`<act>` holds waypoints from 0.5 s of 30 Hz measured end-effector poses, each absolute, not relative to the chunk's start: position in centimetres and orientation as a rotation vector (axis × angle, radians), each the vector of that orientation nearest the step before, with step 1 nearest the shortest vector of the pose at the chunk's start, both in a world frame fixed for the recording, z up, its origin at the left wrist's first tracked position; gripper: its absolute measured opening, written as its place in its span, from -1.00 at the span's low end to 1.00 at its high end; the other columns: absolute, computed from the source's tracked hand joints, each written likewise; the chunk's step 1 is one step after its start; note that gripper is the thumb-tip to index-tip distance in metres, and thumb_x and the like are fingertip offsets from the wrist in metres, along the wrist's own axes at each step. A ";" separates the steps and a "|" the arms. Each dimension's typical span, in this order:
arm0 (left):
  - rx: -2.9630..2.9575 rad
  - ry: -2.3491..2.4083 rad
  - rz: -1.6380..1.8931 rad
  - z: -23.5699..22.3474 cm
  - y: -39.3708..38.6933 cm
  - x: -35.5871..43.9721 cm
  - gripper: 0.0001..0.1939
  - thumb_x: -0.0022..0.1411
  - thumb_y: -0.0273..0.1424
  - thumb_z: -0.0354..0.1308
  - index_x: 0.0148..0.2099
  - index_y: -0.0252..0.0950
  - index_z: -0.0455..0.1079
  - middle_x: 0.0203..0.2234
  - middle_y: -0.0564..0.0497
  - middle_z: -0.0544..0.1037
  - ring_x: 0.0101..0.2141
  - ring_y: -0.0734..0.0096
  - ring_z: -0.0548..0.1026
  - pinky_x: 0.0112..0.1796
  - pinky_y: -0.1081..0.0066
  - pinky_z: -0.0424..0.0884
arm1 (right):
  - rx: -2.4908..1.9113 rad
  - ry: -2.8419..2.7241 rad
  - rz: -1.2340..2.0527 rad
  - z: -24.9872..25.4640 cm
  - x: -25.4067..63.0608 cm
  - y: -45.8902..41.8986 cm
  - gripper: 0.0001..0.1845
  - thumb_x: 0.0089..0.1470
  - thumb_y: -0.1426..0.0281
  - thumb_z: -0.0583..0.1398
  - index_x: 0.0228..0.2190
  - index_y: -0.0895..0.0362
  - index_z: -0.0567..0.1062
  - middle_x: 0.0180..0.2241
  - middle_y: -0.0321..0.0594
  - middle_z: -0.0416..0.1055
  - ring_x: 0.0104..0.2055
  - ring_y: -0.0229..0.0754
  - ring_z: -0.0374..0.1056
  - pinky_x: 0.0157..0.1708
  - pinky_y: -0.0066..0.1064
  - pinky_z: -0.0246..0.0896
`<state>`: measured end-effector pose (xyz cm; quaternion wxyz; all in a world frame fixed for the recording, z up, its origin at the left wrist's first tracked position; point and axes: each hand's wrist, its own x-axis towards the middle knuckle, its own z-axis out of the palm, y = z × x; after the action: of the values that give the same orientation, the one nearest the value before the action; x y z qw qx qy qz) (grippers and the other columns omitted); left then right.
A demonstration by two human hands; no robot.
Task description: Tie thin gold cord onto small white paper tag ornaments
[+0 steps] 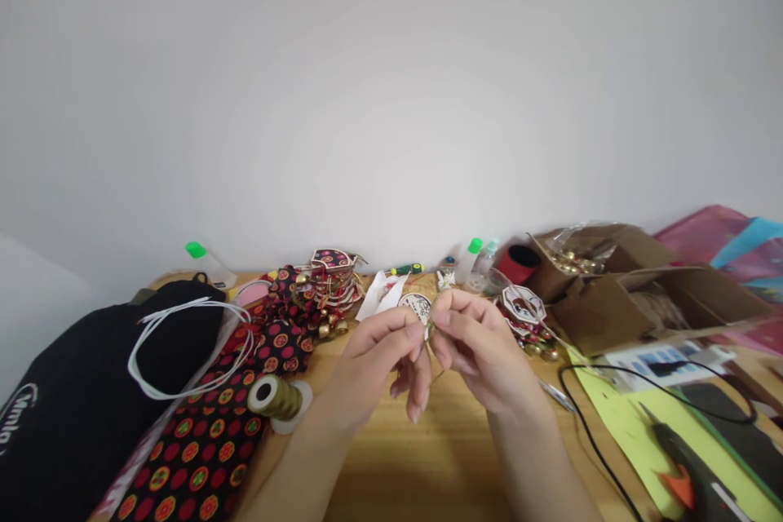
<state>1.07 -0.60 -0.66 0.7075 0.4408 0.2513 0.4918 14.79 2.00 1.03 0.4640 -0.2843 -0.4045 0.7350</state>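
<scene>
Above the wooden table (416, 473), my left hand (382, 351) and my right hand (480, 334) meet at their fingertips. Both pinch a thin olive-gold cord (431, 320); its fine detail is blurred and partly covered by the fingers. A loose end seems to hang below the right fingers. Just behind them lies a round white disc with a dark printed drawing (416, 306). To the left of my left forearm, a spool of olive thread (282, 400) lies tilted on its side.
Dark patterned cloth (201, 440), a white cable coil (147, 359) and a black bag (79, 383) fill the left. Stacked patterned pendants with bells (333, 285) sit behind. Cardboard boxes (648, 302), a power strip (661, 363), a black cord (581, 412) and a glue gun (691, 457) occupy the right.
</scene>
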 end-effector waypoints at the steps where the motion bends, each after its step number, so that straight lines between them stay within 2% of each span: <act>1: 0.983 0.557 1.093 -0.7 -0.6 1.1 -0.70 0.29 -0.31 0.06 -0.48 -0.30 0.18 -0.73 0.12 0.46 -0.79 0.64 0.33 -0.69 0.61 0.03 | -0.707 -0.996 1.796 1.0 14.8 2.0 -0.77 -0.11 0.36 0.32 -0.62 0.19 0.40 -0.81 -0.39 0.31 -0.80 -0.52 -0.14 -0.78 -0.64 -0.37; 5: 0.991 0.558 1.098 -0.7 -0.6 1.1 -0.69 0.29 -0.29 0.06 -0.47 -0.30 0.18 -0.76 0.14 0.43 -0.79 0.65 0.31 -0.69 0.60 0.01 | -0.716 -0.974 1.772 1.0 14.8 1.9 -0.75 -0.15 0.37 0.34 -0.63 0.19 0.39 -0.80 -0.47 0.18 -0.73 -0.50 -0.11 -0.72 -0.62 -0.32; 9: 0.995 0.573 1.103 -0.7 -0.6 1.1 -0.70 0.28 -0.29 0.06 -0.47 -0.29 0.18 -0.77 0.15 0.41 -0.80 0.65 0.29 -0.69 0.60 0.00 | -0.713 -0.960 1.788 0.9 14.8 1.9 -0.74 -0.16 0.36 0.35 -0.64 0.18 0.38 -0.78 -0.54 0.03 -0.72 -0.50 -0.23 -0.71 -0.60 -0.35; 15: 1.003 0.585 1.100 -0.6 -0.6 1.1 -0.71 0.28 -0.30 0.06 -0.48 -0.29 0.18 -0.77 0.15 0.39 -0.79 0.63 0.27 -0.69 0.58 0.01 | -0.696 -0.981 1.792 0.9 14.8 2.0 -0.74 -0.13 0.35 0.34 -0.63 0.17 0.38 -0.79 -0.57 -0.02 -0.72 -0.49 -0.27 -0.72 -0.59 -0.37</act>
<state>1.09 -0.57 -0.60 0.6969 0.4499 0.2621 0.4932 14.78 2.03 0.94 0.4722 -0.2845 -0.4007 0.7319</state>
